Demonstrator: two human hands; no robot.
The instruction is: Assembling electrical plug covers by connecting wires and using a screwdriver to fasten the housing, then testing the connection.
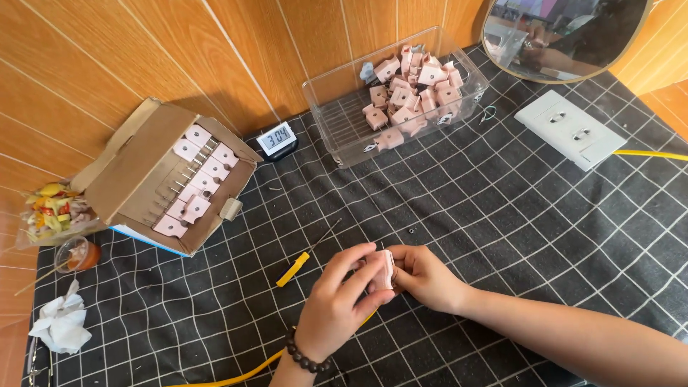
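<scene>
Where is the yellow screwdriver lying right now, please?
In the head view the screwdriver lies on the checked mat, just left of the left hand, below the cardboard box.

Work surface covered by a black mat (502, 215) gridded with wavy white lines. Behind it, a wall (93, 50) clad in orange-brown wood-look panels, seams running diagonally. A round mirror (566, 43) is leaned against the wall at upper right. Even light is cast, with soft shadows thrown.
</scene>
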